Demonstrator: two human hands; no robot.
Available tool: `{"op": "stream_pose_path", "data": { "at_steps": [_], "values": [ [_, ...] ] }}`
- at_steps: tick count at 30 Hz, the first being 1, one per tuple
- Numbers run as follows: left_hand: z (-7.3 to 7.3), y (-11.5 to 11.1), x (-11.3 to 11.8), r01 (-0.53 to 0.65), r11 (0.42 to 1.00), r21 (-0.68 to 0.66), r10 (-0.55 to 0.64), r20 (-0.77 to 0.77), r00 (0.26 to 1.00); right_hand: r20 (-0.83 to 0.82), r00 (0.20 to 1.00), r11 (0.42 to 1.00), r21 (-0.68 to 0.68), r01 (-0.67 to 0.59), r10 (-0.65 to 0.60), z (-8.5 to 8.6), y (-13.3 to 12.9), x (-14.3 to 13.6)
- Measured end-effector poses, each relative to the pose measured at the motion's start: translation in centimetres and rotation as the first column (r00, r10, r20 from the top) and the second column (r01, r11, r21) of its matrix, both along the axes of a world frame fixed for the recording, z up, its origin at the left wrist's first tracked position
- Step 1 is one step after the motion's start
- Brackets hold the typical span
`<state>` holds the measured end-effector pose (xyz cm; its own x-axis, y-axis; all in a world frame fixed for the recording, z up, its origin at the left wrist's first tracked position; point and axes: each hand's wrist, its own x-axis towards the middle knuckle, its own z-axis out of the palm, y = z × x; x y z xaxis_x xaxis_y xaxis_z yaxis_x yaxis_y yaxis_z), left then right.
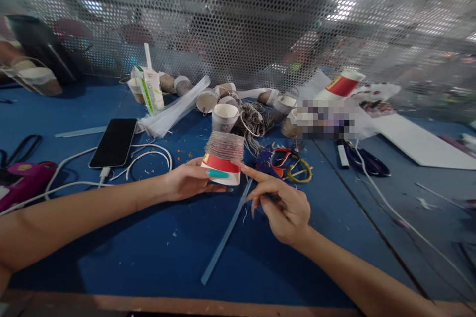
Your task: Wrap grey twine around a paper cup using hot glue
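A paper cup [223,162] with a red band and rows of grey-brown cord wound round its upper part is held above the blue table. My left hand [191,178] grips its lower part from the left, a long teal thumbnail across the white section. On the right, my right hand [280,203] has its index finger stretched to the cup's side near the edge of the cord; the other fingers are curled loosely. A clear glue stick [226,233] lies on the table below the hands. Behind the cup are a tangled pile of cord [257,121] and a small cup [225,115].
A phone [113,142] with a white cable and a magenta glue gun [28,181] lie left. Behind stand a drink carton [150,90] and several cord-wrapped cups. Scissors [281,158] and a yellow ring [299,169] lie right, near a white board [427,143]. A perforated metal screen [223,15] borders the back.
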<state>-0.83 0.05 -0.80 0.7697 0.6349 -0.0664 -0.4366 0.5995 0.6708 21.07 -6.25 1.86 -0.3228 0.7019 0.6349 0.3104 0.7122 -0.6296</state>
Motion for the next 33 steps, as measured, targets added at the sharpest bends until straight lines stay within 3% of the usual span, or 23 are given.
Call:
{"op": "stream_pose_path", "data": {
  "at_steps": [5, 12, 18, 24, 33],
  "values": [
    [0.22, -0.04, -0.11, 0.021, 1.000, -0.014, -0.020, 0.026, 0.999, 0.013, 1.000, 1.000, -0.022, -0.009, 0.010, 0.13, 0.07, -0.05],
    [0.55, -0.39, 0.15, 0.021, 0.996, 0.088, -0.017, -0.048, 0.999, 0.053, 0.995, 0.996, -0.031, -0.078, 0.080, 0.20, -0.01, -0.30],
    [0.68, -0.39, 0.30, -0.014, 0.997, 0.073, 0.020, -0.077, 0.997, -0.063, 0.997, 0.992, -0.113, -0.054, 0.047, 0.02, 0.12, -0.18],
    [0.66, -0.26, 0.25, 0.002, 1.000, 0.028, -0.002, 0.005, 1.000, -0.158, 0.987, 0.975, -0.213, -0.057, 0.023, -0.58, 0.43, 0.04],
    [0.64, -0.24, 0.25, -0.042, 0.999, 0.032, 0.043, -0.031, 0.999, 0.025, 0.997, 0.982, -0.175, -0.073, 0.079, 0.02, 0.45, -0.34]
  ]
}}
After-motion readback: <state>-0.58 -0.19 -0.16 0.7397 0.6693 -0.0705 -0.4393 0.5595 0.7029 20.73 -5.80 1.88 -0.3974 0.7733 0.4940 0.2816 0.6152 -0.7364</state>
